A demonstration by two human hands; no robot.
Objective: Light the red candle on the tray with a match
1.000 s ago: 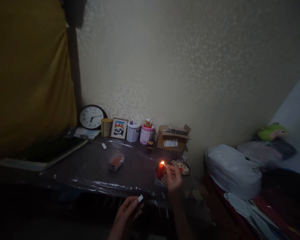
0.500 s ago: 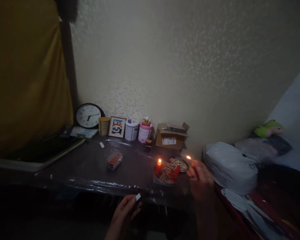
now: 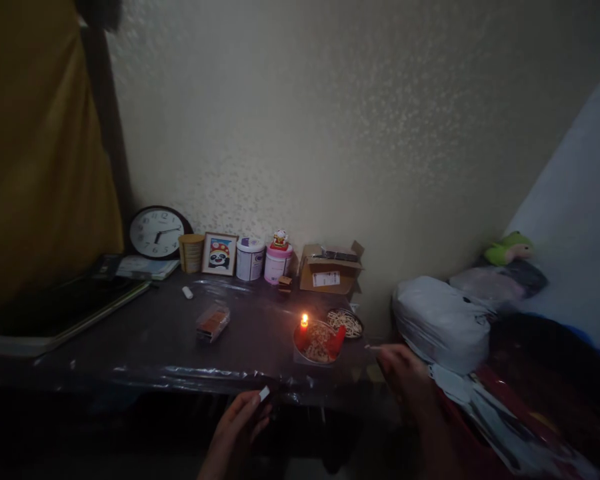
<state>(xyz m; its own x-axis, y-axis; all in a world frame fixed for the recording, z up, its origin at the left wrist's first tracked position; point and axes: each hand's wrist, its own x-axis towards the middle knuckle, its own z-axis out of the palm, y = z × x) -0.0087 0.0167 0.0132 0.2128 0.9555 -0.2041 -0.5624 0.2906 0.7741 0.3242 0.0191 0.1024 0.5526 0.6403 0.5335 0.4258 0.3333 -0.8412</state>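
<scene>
My right hand (image 3: 405,373) pinches a thin matchstick (image 3: 373,347) that shows no flame, at the right end of the table. Below the table's front edge, my left hand (image 3: 241,420) is closed on a small white piece (image 3: 264,393); most of that piece is hidden by the fingers. A lit red candle (image 3: 304,328) stands at the left side of a round container (image 3: 316,359) of light bits. On its right side leans a red object (image 3: 337,342). Just behind is a dish of pale sticks (image 3: 345,323).
On the dark table (image 3: 255,333) lie a wrapped pack (image 3: 213,323) and a small white item (image 3: 187,292). Along the wall stand a clock (image 3: 155,232), framed panda picture (image 3: 219,255), tins (image 3: 250,260) and cardboard box (image 3: 327,272). White bags (image 3: 440,320) sit at right.
The flame at my right hand's matchstick is gone, and that hand has moved lower, away from the candle. The view has turned slightly right. My left hand keeps its grip.
</scene>
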